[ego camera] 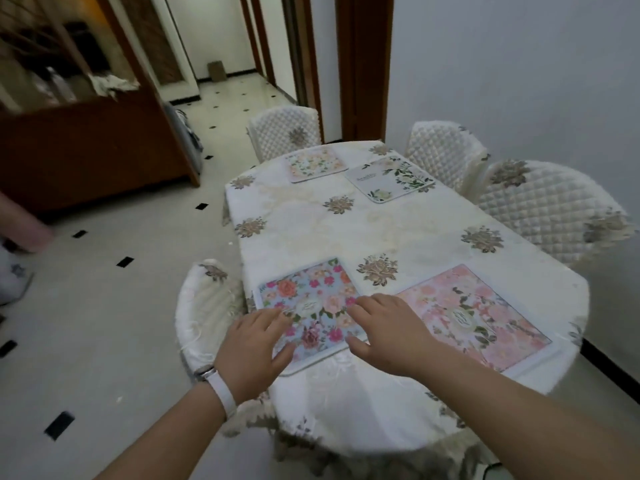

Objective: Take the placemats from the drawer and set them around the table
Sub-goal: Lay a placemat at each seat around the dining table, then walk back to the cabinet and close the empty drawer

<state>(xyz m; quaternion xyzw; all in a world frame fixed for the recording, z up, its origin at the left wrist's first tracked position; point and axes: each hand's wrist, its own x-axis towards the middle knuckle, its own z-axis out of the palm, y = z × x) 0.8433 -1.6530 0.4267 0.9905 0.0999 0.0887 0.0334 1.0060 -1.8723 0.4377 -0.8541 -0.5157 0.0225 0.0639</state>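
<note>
Tiled floor point(104, 306), quilted chairs point(540, 216) ring cloth-covered counter point(346, 223). Four placemats laid: two at far end, pink placemat point(485, 313) near right, blue floral placemat point(311, 306) near left. Left hand point(254, 348), right hand point(388, 330) flat on blue placemat's edges, fingers spread, gripping nothing.

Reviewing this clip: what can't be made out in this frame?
- Head view: the drawer is nowhere in frame.
- The blue floral placemat is partly covered by the left hand and right hand.
- Print on the white placemat is too small to read.
- Shelf items at upper left are blurred.
</note>
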